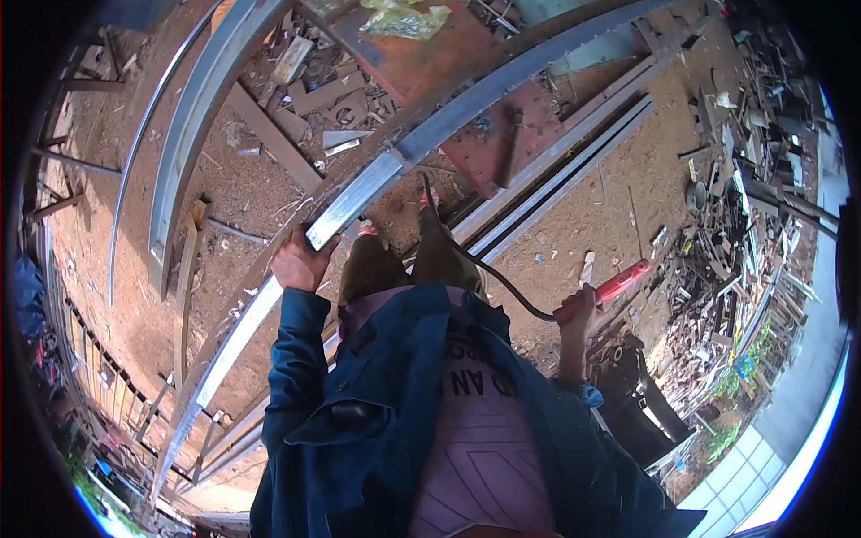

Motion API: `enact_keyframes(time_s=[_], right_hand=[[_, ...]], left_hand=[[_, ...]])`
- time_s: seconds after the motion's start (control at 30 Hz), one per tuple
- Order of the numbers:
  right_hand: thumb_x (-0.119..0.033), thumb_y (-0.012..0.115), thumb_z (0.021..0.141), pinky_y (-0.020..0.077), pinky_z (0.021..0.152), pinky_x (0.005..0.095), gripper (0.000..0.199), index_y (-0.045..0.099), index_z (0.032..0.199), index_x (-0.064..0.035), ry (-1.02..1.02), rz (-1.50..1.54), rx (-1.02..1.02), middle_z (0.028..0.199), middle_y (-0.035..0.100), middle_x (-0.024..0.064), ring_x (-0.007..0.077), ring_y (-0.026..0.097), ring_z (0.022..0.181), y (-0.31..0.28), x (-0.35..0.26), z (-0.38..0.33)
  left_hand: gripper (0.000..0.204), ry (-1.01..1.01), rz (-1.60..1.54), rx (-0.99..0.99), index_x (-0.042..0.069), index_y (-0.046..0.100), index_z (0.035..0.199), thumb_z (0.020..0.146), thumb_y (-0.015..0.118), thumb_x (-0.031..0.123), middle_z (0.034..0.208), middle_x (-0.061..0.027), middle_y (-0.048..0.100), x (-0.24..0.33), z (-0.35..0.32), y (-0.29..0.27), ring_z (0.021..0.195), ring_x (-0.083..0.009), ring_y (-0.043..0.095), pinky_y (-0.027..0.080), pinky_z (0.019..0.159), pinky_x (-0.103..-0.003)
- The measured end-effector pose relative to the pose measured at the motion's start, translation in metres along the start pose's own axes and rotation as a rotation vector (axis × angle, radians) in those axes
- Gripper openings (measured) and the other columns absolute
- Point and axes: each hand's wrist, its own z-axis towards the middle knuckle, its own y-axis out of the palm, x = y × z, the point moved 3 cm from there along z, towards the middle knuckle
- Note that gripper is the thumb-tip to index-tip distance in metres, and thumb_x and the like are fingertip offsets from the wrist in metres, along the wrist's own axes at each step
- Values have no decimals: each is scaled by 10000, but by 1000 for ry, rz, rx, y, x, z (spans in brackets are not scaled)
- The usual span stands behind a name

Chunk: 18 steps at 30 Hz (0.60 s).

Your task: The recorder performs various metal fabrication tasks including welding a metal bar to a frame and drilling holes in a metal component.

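My left hand (303,260) is closed over a long silvery metal bar (357,199) that runs diagonally across the view, in front of my body. Off to the right, away from the bar, my right hand (578,316) grips a red-handled welding electrode holder (621,282). A thin rod (635,215) appears to stick out from its tip. The holder's black cable (502,278) loops from my right hand past my legs toward the bar. Beside the silvery bar lies a darker, rusty beam (269,247).
Metal channels (170,179) stand on the left over brown dirt. A rusty plate (430,54) with a crumpled plastic bag (404,18) lies ahead. Long steel lengths (565,175) rest right of my legs. Scrap metal heaps (717,269) line the right side.
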Motion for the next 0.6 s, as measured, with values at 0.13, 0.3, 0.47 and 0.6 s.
enact_keyframes(time_s=[0.13, 0.3, 0.47, 0.6], right_hand=[[-84, 637, 770, 445, 400, 347, 175, 475, 709, -61, 318, 111, 203, 592, 501, 61, 211, 535, 466, -79, 116, -5], [-92, 582, 792, 348, 378, 337, 224, 389, 679, -104, 767, 407, 322, 522, 403, 46, 212, 422, 403, -106, 218, -39], [-167, 558, 842, 385, 433, 343, 253, 413, 643, -107, 805, 608, -14, 540, 430, 49, 203, 444, 463, -146, 378, 4], [-154, 615, 802, 357, 381, 344, 290, 434, 582, -102, 659, 392, -79, 505, 447, 47, 205, 455, 416, -94, 352, 25]], left_hand=[[598, 33, -15, 59, 122, 646, 1042, 669, 754, 577, 857, -167, 691, -1, -1, -8, 776, -373, 672, 528, 670, -482], [642, 74, -4, 53, 118, 631, 1098, 676, 742, 589, 901, -181, 689, 2, 1, -6, 809, -397, 665, 521, 704, -496], [691, 152, -15, 43, 108, 626, 1111, 677, 711, 639, 915, -194, 688, 18, 8, 1, 834, -413, 660, 509, 727, -513], [720, 89, 39, 32, 100, 627, 1101, 660, 709, 663, 922, -201, 690, -1, 6, 0, 851, -408, 662, 499, 736, -519]])
